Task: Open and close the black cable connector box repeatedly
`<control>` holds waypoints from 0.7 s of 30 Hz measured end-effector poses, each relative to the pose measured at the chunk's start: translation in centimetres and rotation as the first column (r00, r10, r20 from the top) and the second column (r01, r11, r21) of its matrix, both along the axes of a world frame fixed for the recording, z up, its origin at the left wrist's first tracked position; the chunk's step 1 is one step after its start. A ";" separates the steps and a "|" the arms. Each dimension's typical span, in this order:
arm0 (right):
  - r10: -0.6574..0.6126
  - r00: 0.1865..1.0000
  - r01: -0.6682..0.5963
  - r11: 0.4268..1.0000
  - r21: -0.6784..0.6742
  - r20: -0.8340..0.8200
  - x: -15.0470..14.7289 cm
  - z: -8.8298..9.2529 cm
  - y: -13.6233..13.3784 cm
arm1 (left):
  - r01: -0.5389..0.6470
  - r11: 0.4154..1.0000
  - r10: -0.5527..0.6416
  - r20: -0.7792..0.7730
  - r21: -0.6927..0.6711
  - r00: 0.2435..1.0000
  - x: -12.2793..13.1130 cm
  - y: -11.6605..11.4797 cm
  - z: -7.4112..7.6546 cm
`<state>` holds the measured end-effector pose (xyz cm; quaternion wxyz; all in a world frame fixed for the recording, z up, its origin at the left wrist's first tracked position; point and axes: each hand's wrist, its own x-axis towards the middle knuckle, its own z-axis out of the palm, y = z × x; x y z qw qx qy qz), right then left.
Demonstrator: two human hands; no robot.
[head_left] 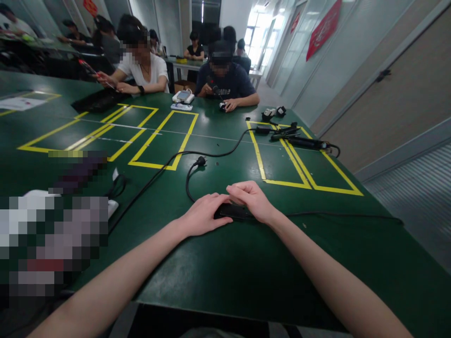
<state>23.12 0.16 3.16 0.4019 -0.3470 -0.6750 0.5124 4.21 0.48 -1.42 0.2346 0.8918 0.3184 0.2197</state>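
Note:
Both my hands rest on a flat black device [232,212] lying on the green table [225,263]. My left hand [204,213] lies over its left end with fingers curled down onto it. My right hand [251,199] covers its right end, fingers bent and pressed against the top. A black cable [188,180] loops from the device to a plug [200,161] just beyond. Another thin cable [345,216] runs off to the right from the device.
Yellow tape rectangles [164,141] mark the table. A long black cord [211,152] crosses it toward black tools [303,141] at the far right. Two people sit across the table, working with small items; a white device [183,96] lies between them. A blurred patch covers the left.

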 end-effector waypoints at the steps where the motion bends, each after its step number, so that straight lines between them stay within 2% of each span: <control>1: -0.060 0.996 0.055 0.996 0.066 0.072 0.3 -0.3 -0.1 | -0.006 1.000 0.006 0.000 0.010 1.000 0.0 0.0 0.0; 3: -0.177 0.953 0.113 0.960 0.257 0.244 0.8 -1.1 -0.7 | -0.026 0.999 0.026 0.007 0.021 1.000 -0.1 0.1 0.0; 4: -0.223 0.916 0.094 0.928 0.360 0.334 1.1 -1.6 -1.0 | -0.033 0.999 0.033 0.014 0.022 0.999 -0.1 0.1 0.0; 6: -0.279 0.818 -0.020 0.860 0.509 0.502 1.5 -2.6 -1.9 | -0.038 0.999 0.037 0.031 0.023 0.999 -0.2 0.2 0.0; 9: -0.314 0.658 -0.206 0.799 0.565 0.684 1.8 -3.7 -2.7 | -0.031 0.999 0.029 0.029 0.045 0.999 -0.4 0.4 -0.1; 12: -0.322 0.572 -0.309 0.768 0.562 0.754 2.0 -4.3 -3.0 | -0.002 0.998 0.002 0.010 0.068 1.000 -0.6 0.4 -0.3; 14: -0.302 0.559 -0.338 0.768 0.545 0.772 2.3 -4.4 -3.0 | 0.017 0.997 -0.018 0.014 0.082 1.000 -0.7 0.3 -0.4; 16: -0.283 0.569 -0.313 0.793 0.522 0.772 3.2 -4.2 -3.1 | 0.035 0.993 -0.042 0.057 0.116 0.997 -0.8 0.3 -0.3; 18: -0.275 0.614 -0.222 0.840 0.496 0.740 4.5 -3.8 -3.4 | 0.014 0.983 -0.042 0.148 0.181 0.988 -0.9 0.2 -0.1; 21: -0.276 0.709 -0.020 0.912 0.410 0.649 7.2 -3.3 -4.2 | -0.102 0.957 0.015 0.307 0.270 0.952 -1.0 0.2 0.0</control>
